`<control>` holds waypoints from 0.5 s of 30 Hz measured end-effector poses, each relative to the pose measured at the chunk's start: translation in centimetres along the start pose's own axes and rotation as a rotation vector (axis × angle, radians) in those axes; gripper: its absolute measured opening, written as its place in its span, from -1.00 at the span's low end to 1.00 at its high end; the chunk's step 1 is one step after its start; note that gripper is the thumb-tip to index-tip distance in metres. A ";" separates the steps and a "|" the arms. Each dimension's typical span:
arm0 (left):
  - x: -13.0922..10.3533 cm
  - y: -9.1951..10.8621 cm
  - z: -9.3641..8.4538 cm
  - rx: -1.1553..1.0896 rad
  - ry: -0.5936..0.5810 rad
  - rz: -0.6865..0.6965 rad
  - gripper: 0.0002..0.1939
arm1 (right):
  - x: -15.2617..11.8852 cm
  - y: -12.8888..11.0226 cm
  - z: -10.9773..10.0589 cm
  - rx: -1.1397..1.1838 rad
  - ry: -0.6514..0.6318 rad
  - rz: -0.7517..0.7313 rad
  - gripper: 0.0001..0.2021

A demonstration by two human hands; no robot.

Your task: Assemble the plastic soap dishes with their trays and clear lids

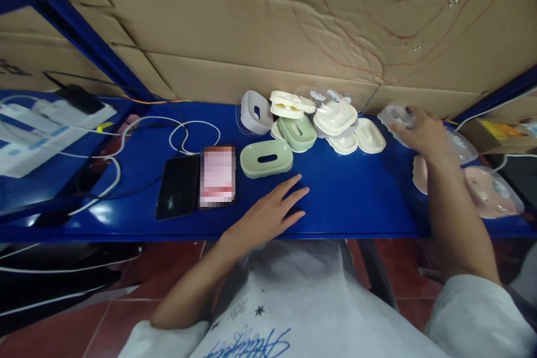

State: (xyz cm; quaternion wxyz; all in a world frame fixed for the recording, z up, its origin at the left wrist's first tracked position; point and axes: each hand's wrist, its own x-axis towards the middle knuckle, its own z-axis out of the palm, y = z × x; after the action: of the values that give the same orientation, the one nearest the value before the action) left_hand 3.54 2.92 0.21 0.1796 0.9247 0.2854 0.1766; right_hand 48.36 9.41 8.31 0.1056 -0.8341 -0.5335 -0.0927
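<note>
My left hand (274,210) lies on the blue table with its fingers spread and nothing in it. Just beyond it is a pale green oval plastic soap dish (251,165) with a slot in the middle. At the right, my right hand (425,131) reaches over a whitish soap dish with a clear cover (390,118) and grips it by the edges; the fingers partly hide it. A pink piece (419,174) shows beside the right forearm. Further right sits a pink dish under a clear cover (493,193), near another clear cover (461,147).
Against the cardboard wall (235,28) is a pile of cream soap dish parts (335,121), a green one (298,133) and a grey-white one (255,113). A lit phone (217,176) and a black device (177,187) lie left. Cables and a power strip (54,140) fill the far left.
</note>
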 end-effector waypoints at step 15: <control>0.2 -0.2 0.2 0.024 0.003 0.062 -0.62 | 0.8 0.0 4.0 -0.063 0.081 -0.104 -0.32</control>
State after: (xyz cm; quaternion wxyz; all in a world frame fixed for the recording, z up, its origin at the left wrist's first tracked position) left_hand 3.65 3.15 -0.07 0.1627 0.9349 0.2588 0.1801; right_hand 48.84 11.22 4.64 0.0958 -0.8036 -0.5683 -0.1487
